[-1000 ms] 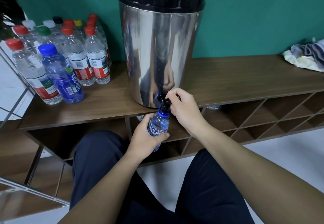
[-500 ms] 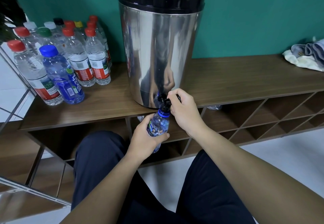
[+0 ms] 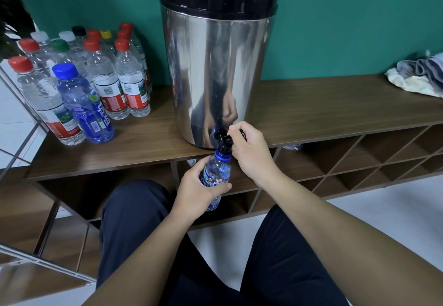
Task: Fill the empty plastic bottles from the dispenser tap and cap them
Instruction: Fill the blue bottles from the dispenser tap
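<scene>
While left hand (image 3: 199, 191) grips bottle (image 3: 217, 170), right hand (image 3: 249, 152) pinches tap (image 3: 224, 140).

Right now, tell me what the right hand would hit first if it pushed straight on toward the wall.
Probably the steel dispenser: the right hand grips the black tap at its base, knuckles aimed that way. Depth is unclear from this one view.

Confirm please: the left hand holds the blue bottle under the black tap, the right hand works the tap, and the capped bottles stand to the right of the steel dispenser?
Not quite. In the head view the capped bottles stand to the left of the steel dispenser, not the right. The rest holds: the left hand holds the blue bottle under the black tap, and the right hand works it.
</scene>
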